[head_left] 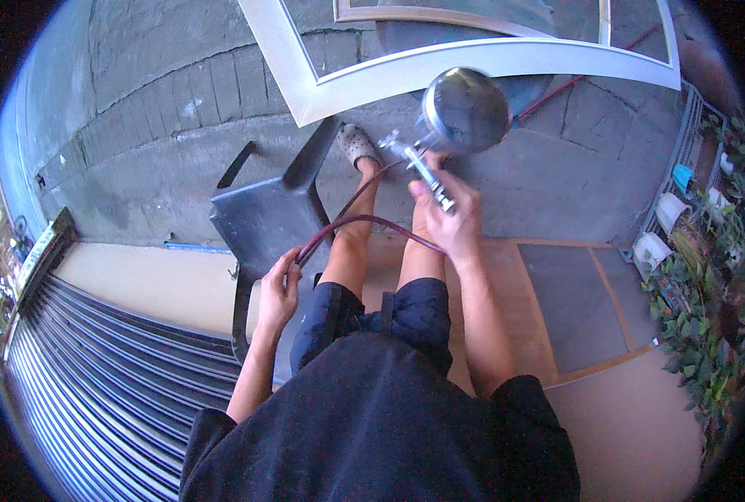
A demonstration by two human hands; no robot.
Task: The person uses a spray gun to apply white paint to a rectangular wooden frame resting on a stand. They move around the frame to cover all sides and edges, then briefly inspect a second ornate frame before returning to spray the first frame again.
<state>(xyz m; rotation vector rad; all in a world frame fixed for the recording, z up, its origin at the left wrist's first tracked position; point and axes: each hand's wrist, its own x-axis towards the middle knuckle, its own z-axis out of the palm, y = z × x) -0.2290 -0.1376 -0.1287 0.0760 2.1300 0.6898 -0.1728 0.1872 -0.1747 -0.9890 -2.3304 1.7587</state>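
Observation:
In my right hand (460,209) is a silver paint spray gun (427,174), its fingers wrapped around the body. A round shiny metal cup (464,110) sits at the far end of the gun, slightly blurred. My left hand (279,291) grips a dark red air hose (364,219), which arcs across my legs toward the right wrist. Another length of the hose rises from the left hand toward the gun. Beyond the cup is a white frame (372,77) with a large opening; the cup overlaps its near edge in the picture.
A dark grey plastic chair (263,213) is beside my left leg. Dark corrugated sheeting (121,368) lies at the lower left. On the right are a wood-edged panel (573,305), leafy plants (694,326) and white pots (652,249). Red hose (552,94) also runs under the white frame.

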